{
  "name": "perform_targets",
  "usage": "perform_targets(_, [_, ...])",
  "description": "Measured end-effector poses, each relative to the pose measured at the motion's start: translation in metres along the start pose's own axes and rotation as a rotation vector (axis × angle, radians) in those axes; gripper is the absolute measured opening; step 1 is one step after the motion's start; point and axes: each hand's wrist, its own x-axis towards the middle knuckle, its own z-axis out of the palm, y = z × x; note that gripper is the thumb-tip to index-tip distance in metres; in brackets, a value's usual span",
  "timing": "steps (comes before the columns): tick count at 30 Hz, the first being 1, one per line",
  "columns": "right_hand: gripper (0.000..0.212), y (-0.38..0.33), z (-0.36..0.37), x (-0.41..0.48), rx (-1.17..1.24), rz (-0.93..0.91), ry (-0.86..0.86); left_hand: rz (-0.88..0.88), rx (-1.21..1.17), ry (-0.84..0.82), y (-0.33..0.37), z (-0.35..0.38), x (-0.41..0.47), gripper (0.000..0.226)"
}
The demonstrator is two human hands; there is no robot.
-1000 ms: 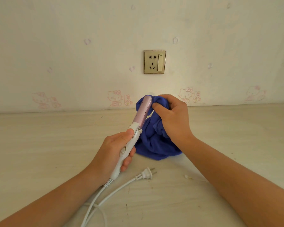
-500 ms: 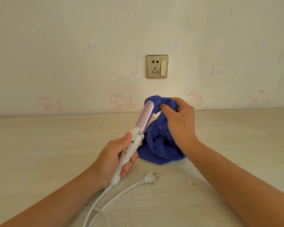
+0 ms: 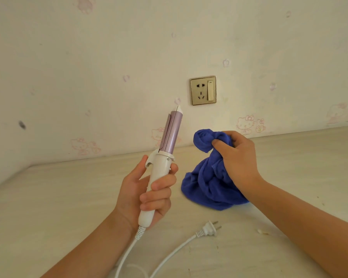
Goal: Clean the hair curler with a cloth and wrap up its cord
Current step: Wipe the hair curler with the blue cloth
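Observation:
My left hand grips the white handle of the hair curler, which points up with its lilac barrel free in the air. To its right, my right hand holds a bunched blue cloth; the cloth's lower part rests on the table and it is apart from the barrel. The white cord runs from the handle's base down out of view and loops back to the unplugged two-pin plug, which lies on the table.
A pale wooden table top meets a wall with faded cartoon stickers. A gold wall socket with a switch sits above the curler's tip. A small crumb lies near my right forearm.
The curler has come out of the cloth, moved left and turned more upright. My right hand with the cloth has drawn away to the right. The camera has tilted up.

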Motion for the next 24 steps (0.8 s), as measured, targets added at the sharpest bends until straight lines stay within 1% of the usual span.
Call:
perform_targets(6, [0.013, -0.001, 0.0, -0.001, 0.004, 0.006, -0.028, -0.004, -0.027, -0.036, -0.004, -0.003, 0.002, 0.057])
perform_targets(16, [0.012, -0.003, 0.001, -0.001, 0.006, 0.008, -0.052, 0.021, 0.015, -0.026, -0.003, -0.006, 0.003, 0.067])
perform_targets(20, [0.014, -0.006, -0.001, -0.001, 0.035, -0.008, -0.061, 0.049, 0.177, 0.065, -0.004, -0.012, 0.005, 0.061])
perform_targets(24, [0.019, -0.01, -0.004, 0.001, 0.108, -0.06, -0.006, 0.068, 0.479, 0.272, -0.012, -0.018, 0.006, 0.061])
